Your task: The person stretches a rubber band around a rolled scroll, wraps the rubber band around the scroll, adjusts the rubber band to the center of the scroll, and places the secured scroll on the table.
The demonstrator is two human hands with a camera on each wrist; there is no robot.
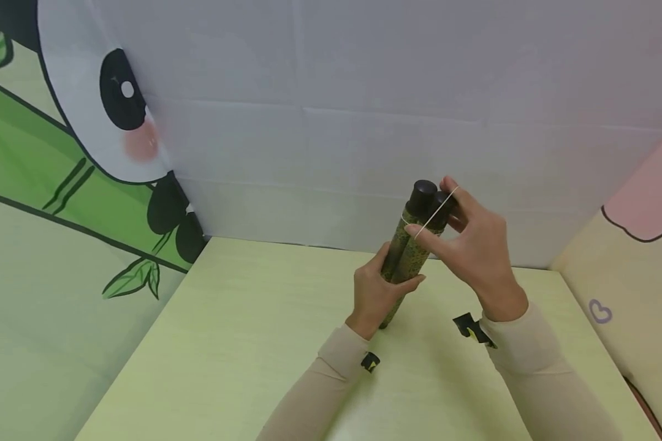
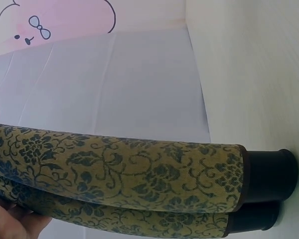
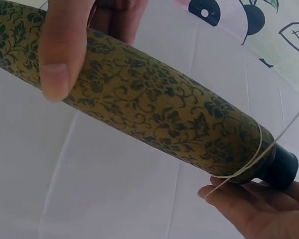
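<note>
Cylinders covered in olive-gold cloth with dark flowers (image 1: 409,260): you had two, side by side and touching lengthwise, tilted above the table, right of centre in the head view.
Black round end caps (image 1: 424,195): they stuck out past the cloth; the lower ones sat close to the pale yellow-green table (image 1: 243,318), though whether they touched it could not be told.
Left hand (image 1: 376,293): your fingers and thumb gripped both cylinders around their middle.
Thin cream elastic band (image 3: 234,175): it looped around the cloth near the upper caps, part of it drawn taut away from the cylinders.
Right hand (image 1: 477,245): your thumb and fingers were spread beside the upper caps, the band stretched between them.
Light beige sleeves (image 1: 309,398): they covered your forearms to the wrists.
Creased grey-white backdrop (image 1: 336,141): it hung behind the table, a black cartoon eye (image 1: 122,89) printed at its left.
</note>
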